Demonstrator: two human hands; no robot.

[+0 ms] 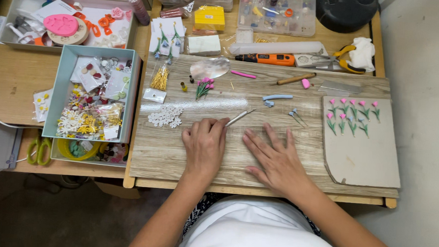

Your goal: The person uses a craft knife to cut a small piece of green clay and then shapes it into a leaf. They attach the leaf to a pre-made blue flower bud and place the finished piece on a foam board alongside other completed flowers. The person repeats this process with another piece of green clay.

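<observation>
Clay tulips point(353, 114) are lying finished on a grey card point(361, 149) at the right edge of the table point(14, 75): five pink ones in the upper row and four in the lower, nine as far as I can count, leaving the lower part of the card bare. One more small bunch of pink flowers point(205, 87) is resting near the far middle of the wooden board point(179, 151), and a half-made bluish piece point(296, 114) is waiting just left of the card, so the making appears to be well under way with room still left to fill.

Going by size, the board is covering most of the table; a pale blue box point(90, 93) of flower beads and packets is sitting at its left edge, with a white tray point(66, 20) of cutters in the far left corner. A clear compartment case point(277, 12) is standing along the far edge, beside an orange-handled tool point(266, 58) and yellow-handled pliers point(348, 57). One pair of green scissors point(39, 150) is lying at the near left edge. A cluster of white discs point(165, 116) is sitting near the board's left side, with one blue clay roll point(277, 97) further right.

The left hand point(204, 145) is pinching a thin metal tool point(239, 117) between its fingertips. The right hand point(277, 160) is resting flat and relaxed on the board, holding nothing.
</observation>
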